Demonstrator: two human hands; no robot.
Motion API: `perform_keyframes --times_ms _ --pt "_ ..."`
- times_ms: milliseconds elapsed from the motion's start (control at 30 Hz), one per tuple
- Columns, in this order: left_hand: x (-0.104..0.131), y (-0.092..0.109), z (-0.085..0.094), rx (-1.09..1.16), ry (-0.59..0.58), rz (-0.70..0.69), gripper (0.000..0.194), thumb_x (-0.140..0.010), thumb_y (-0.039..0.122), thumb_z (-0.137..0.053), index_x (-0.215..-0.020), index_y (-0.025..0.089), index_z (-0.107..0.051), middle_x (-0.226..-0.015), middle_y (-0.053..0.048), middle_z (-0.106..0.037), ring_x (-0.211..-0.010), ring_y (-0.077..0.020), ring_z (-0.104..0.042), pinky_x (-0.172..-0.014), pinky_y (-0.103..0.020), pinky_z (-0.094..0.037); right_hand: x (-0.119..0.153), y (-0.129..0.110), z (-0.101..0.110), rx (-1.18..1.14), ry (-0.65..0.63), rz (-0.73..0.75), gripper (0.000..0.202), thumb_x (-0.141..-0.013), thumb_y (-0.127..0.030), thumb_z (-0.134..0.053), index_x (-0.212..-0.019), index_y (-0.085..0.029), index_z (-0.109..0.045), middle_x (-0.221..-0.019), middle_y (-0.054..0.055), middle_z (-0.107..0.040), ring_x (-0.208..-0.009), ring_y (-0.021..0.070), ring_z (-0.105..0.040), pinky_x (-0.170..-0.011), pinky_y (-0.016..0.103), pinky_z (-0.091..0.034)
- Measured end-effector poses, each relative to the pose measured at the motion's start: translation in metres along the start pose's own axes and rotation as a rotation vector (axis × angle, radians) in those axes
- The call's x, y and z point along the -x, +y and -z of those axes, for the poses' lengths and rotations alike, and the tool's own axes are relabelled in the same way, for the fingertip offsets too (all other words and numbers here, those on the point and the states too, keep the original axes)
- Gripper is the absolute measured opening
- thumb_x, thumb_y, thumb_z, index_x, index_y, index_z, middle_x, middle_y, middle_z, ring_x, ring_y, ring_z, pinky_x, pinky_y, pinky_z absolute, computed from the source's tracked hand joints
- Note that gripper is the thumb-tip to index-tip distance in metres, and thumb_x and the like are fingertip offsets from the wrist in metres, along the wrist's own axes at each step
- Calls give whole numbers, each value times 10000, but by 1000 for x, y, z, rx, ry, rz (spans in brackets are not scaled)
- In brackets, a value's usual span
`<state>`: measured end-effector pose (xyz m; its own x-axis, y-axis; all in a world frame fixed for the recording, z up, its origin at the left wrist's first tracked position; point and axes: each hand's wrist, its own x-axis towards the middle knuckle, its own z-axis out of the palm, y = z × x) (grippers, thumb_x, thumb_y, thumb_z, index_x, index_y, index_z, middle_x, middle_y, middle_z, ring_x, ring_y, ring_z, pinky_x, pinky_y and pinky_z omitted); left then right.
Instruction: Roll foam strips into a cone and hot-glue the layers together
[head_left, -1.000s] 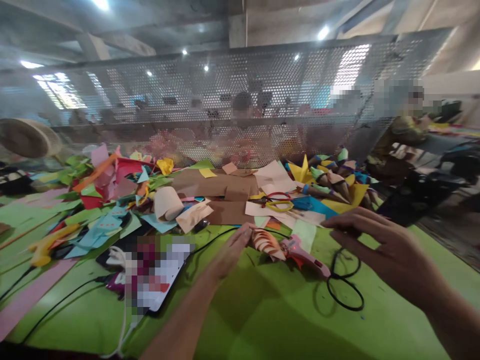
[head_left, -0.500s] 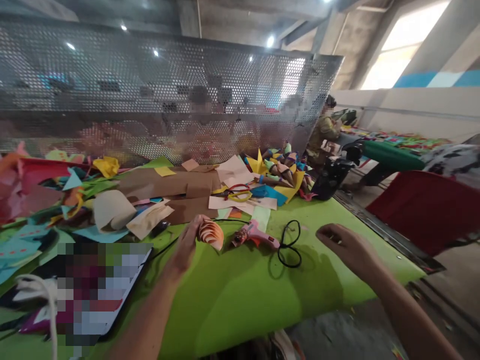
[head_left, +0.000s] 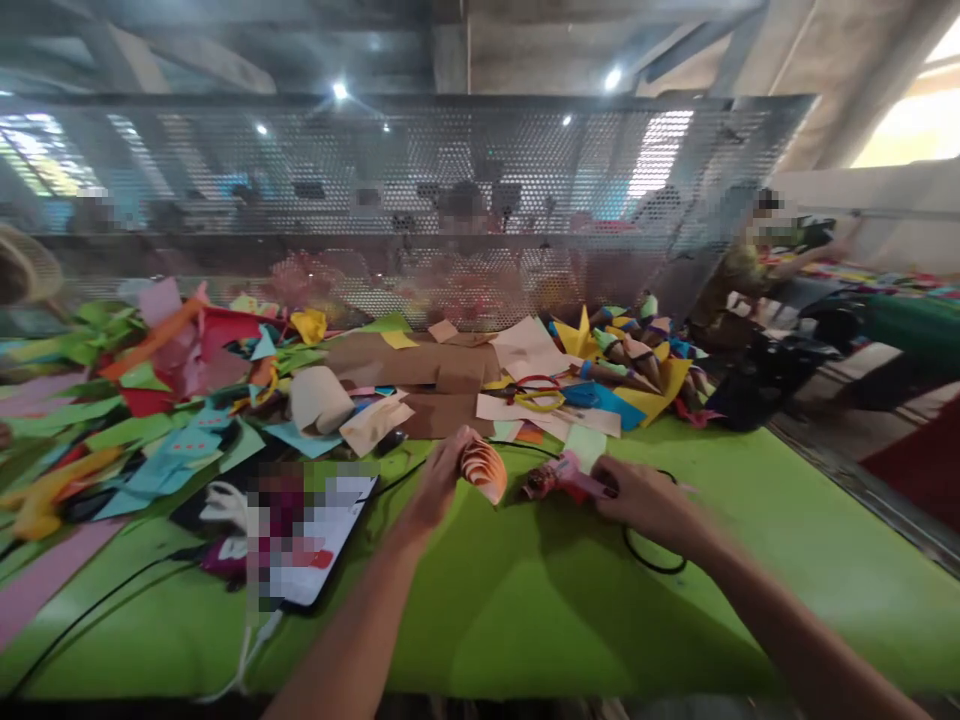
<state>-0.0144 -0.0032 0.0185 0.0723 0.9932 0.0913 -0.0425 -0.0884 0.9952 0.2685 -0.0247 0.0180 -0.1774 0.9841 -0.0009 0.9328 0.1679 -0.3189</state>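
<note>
My left hand (head_left: 442, 480) is closed around a layered piece of orange and white folded paper (head_left: 484, 468), its curved edges fanned out to the right. To the right of it, my right hand (head_left: 637, 495) has its fingers closed on the handle of a pink hot glue gun (head_left: 568, 476). The gun lies low over the green tabletop with its nozzle end pointing left, toward the paper piece. A black cord (head_left: 652, 560) loops beneath and beside my right hand. Part of the gun's handle is hidden by my fingers.
Scissors with red and yellow handles (head_left: 538, 392) lie on paper sheets behind the glue gun. Paper scraps (head_left: 176, 440) cover the left side. A laptop-like device (head_left: 337, 530) with cables sits near my left arm. Paper cones (head_left: 637, 350) are heaped back right, before a perforated metal screen (head_left: 420, 190).
My right hand has moved left and closed on the glue gun's handle. My left hand still holds the folded paper. The view has turned to the left.
</note>
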Motion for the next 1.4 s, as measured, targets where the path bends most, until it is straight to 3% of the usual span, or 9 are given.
perform_keyframes --times_ms 67,133,200,267,433,567,767,1000,1400 --pt "-1 0 1 -6 5 2 315 -871 504 -566 -756 216 -625 -839 -63 -668 -927 -233 -611 -903 -341 -495 -1 9 1 -107 0 -6 138 -721 -235 -577 -846 -191 -613 -676 2 -628 -587 178 -563 -518 256 -347" --pt "-2 -1 0 8 2 -2 365 -863 549 -552 -745 211 -617 -818 -63 -649 -888 -225 -593 -879 -333 -490 4 17 6 -434 45 -14 177 -697 -258 -604 -861 -193 -611 -722 10 -632 -644 190 -583 -546 271 -420" --pt "-3 -2 -2 42 -19 4 425 -854 601 -524 -729 200 -589 -773 -52 -606 -810 -206 -558 -825 -326 -479 11 20 12 -738 177 -60 338 -678 -320 -697 -988 -202 -637 -885 45 -680 -797 229 -632 -631 296 -496" --pt "-2 -2 -4 80 -50 5 447 -857 615 -502 -710 195 -543 -724 -27 -547 -727 -179 -505 -767 -317 -457 19 16 19 -953 276 -144 478 -615 -376 -798 -1048 -229 -656 -949 57 -698 -804 234 -639 -621 295 -520" --pt "3 1 -3 91 -161 -30 416 -919 537 -463 -713 182 -530 -688 -1 -498 -659 -145 -439 -696 -294 -411 28 -4 21 -1208 105 -178 373 -576 -523 -825 -752 -205 -740 -608 52 -629 -501 170 -531 -408 279 -434" --pt "5 0 -2 65 -179 -8 424 -929 537 -447 -736 174 -548 -705 -6 -505 -668 -147 -445 -687 -295 -404 24 -9 12 -1116 121 -98 407 -599 -556 -828 -807 -209 -782 -672 81 -710 -540 216 -617 -436 313 -508" --pt "2 -5 -4 64 -167 69 438 -895 584 -470 -734 188 -566 -729 -22 -536 -701 -169 -479 -708 -329 -427 22 -33 21 -862 102 70 413 -702 -566 -788 -968 -251 -802 -942 78 -791 -831 303 -739 -722 386 -639" --pt "2 -5 -3 49 -235 50 453 -902 592 -464 -759 176 -575 -697 -12 -551 -666 -156 -498 -675 -311 -419 21 -56 34 -722 155 262 265 -790 -506 -733 -894 -263 -740 -776 31 -728 -640 237 -688 -510 309 -600" --pt "4 -3 -3 17 -218 49 430 -896 577 -458 -770 181 -571 -746 -25 -530 -715 -172 -481 -717 -329 -419 18 -59 36 -531 134 418 271 -912 -489 -610 -758 -267 -626 -747 17 -657 -678 214 -635 -573 313 -550"
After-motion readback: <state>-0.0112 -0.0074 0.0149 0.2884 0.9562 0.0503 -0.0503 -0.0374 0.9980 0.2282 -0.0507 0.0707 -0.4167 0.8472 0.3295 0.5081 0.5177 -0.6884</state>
